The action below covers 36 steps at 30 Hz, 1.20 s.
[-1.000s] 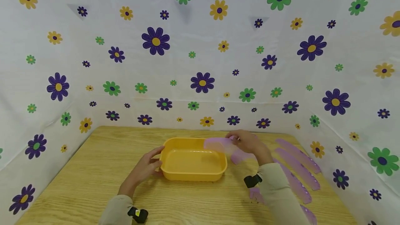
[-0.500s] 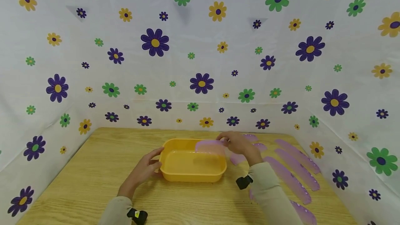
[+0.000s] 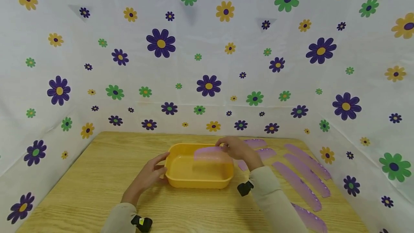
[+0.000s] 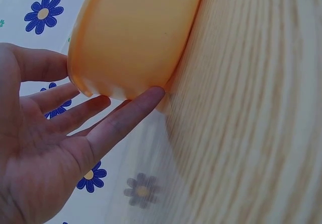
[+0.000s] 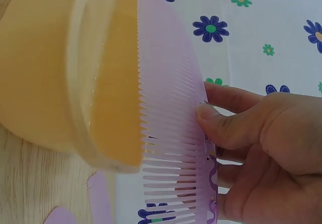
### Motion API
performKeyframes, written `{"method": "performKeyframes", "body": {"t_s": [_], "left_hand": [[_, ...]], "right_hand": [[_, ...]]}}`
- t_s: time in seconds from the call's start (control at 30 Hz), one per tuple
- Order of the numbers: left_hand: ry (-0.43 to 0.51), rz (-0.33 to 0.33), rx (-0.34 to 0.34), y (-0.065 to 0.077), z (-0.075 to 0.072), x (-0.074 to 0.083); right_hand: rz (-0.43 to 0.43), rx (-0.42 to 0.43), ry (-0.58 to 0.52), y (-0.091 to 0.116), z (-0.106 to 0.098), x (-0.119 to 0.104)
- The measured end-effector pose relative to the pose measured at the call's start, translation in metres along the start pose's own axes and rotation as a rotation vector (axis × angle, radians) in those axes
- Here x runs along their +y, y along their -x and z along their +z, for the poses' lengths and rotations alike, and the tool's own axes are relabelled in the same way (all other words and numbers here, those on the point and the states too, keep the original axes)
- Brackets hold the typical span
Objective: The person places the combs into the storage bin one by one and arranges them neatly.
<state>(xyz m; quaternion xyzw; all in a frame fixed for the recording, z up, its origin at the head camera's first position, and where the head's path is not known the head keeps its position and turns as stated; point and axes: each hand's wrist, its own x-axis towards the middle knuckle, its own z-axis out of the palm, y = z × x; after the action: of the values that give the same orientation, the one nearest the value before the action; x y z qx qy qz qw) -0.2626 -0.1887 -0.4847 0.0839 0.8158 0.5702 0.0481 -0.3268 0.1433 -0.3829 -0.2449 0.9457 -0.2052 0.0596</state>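
A yellow rectangular tub [image 3: 200, 183] stands on the wooden table. At its left end is my left hand [image 3: 149, 173], whose extended fingers [image 4: 126, 118] touch the outer wall and rim. My right hand [image 3: 237, 150] pinches a translucent purple comb [image 3: 208, 154] by its spine, between thumb and fingers. The comb reaches over the tub's right part; in the right wrist view the comb [image 5: 166, 83] hangs beside the rim with its teeth toward the tub. Part of the comb's far end lies behind my right hand in the head view.
Several more purple combs lie on the table to the right, among them one comb [image 3: 297, 186] near the right forearm and another comb [image 3: 255, 143] behind the right hand. White flower-patterned cloth [image 3: 207, 64] encloses the table's back and sides.
My right hand has moved left with the comb, bringing it farther over the tub. My left hand stays at the tub's left end, and the tub has hardly moved.
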Motion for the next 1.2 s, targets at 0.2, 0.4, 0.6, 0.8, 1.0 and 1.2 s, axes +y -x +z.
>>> {"method": "performKeyframes", "body": {"t_s": [0.2, 0.4, 0.6, 0.8, 1.0, 1.2], "left_hand": [[0.006, 0.002, -0.007, -0.001, 0.000, 0.000], [0.011, 0.003, -0.015, -0.001, -0.001, -0.001], [0.017, -0.007, -0.006, -0.001, -0.001, 0.001], [0.012, 0.001, -0.017, -0.001, -0.001, 0.002], [0.004, -0.001, -0.009, -0.001, 0.000, 0.001], [0.004, 0.008, -0.019, -0.001, -0.001, 0.002]], "right_hand": [[-0.032, -0.010, -0.007, -0.007, 0.002, -0.006], [-0.015, -0.032, -0.031, -0.012, 0.006, -0.014], [-0.036, -0.043, -0.056, -0.016, 0.011, -0.023], [-0.093, -0.036, -0.050, -0.020, 0.018, -0.030], [-0.124, -0.057, -0.038, -0.024, 0.024, -0.036], [-0.142, -0.071, -0.019, -0.027, 0.030, -0.040]]}}
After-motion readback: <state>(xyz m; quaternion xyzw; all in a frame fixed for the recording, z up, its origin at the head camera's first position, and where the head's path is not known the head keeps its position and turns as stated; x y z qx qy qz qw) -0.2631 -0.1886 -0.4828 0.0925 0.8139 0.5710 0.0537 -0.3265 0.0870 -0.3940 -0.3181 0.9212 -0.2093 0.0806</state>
